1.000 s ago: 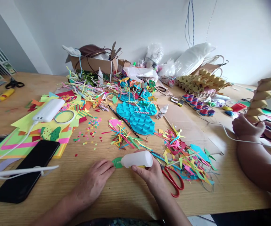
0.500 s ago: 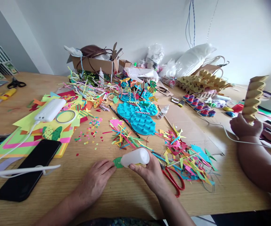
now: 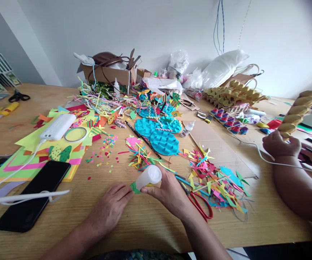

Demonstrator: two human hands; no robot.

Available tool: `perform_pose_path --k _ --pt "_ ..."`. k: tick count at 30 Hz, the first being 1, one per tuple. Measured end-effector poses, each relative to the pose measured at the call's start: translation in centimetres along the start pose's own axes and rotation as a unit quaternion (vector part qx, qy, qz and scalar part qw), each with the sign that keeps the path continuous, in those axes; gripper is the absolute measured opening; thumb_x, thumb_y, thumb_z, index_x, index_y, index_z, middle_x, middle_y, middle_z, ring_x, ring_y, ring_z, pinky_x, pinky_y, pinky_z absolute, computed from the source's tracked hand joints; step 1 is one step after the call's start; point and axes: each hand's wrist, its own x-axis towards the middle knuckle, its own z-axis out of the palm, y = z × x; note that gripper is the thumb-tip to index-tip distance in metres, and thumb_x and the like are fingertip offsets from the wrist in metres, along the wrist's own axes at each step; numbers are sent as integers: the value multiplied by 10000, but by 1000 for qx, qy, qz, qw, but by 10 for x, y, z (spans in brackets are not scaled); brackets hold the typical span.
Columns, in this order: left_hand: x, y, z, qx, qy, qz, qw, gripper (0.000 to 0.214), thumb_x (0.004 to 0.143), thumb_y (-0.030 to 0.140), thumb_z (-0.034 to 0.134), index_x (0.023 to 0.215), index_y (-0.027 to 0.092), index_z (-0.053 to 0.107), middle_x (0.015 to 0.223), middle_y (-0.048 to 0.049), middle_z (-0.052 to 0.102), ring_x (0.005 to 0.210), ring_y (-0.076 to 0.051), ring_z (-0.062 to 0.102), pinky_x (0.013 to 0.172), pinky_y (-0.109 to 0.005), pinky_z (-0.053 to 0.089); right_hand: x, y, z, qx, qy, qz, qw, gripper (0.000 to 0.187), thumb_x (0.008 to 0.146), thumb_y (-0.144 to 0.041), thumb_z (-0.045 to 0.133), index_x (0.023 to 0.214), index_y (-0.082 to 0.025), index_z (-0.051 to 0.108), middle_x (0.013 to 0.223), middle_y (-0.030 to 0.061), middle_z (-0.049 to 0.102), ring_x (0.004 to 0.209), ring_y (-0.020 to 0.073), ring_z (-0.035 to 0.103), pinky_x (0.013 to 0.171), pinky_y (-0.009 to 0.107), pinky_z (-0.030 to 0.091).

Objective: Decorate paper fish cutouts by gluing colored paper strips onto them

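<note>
My right hand (image 3: 169, 189) is wrapped round a white glue bottle (image 3: 149, 177), which is tipped with its base toward me and its nozzle end down over a small green paper piece (image 3: 134, 187). That nozzle end is hidden behind the bottle's body. My left hand (image 3: 114, 202) rests low on the table, fingers together, its fingertips holding the left edge of the green paper. Red-handled scissors (image 3: 200, 206) lie just right of my right wrist, partly under paper scraps (image 3: 218, 184).
At the right, another person's hand (image 3: 282, 145) holds a strip of egg carton (image 3: 298, 112) beside dark scissors (image 3: 311, 155). Blue egg-carton pieces (image 3: 163, 142), a second glue bottle (image 3: 187, 129) and a pencil (image 3: 143, 139) lie ahead. A black phone (image 3: 32, 196) and coloured paper (image 3: 17, 159) are left.
My right hand has shifted slightly left with the glue bottle, which stands more upright over the green paper. At the right, the other person's egg-carton strip has tilted rightward.
</note>
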Motion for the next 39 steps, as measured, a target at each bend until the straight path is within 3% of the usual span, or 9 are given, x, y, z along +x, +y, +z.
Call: perform_pose_path --k 8,13,25,39 --pt "1 0 0 -4 6 2 1000 399 944 149 232 1030 146 621 976 -64 652 931 -195 548 814 -356 479 2 -4 1 37 -30 50 998 295 644 -219 727 874 -181 547 855 15 603 749 175 564 643 263 438" --pt "-1 0 2 0 1 2 1000 405 946 157 227 1039 153 622 991 -64 651 946 -194 544 819 -349 481 1 -4 3 59 -6 34 998 203 703 -293 670 838 -183 567 830 16 627 760 182 567 672 275 440" --pt "-3 0 3 3 -5 -3 1000 367 923 120 272 1071 167 604 1009 -54 647 954 -194 545 815 -345 474 2 -1 9 39 55 -12 998 237 696 -351 676 834 -196 560 862 32 630 777 197 566 686 287 435" --pt "-1 2 3 10 -7 -7 1000 373 929 128 264 1075 182 603 996 -46 645 938 -188 550 818 -335 473 4 4 13 35 34 -20 999 270 707 -424 658 760 -186 542 777 29 595 728 187 531 628 272 407"
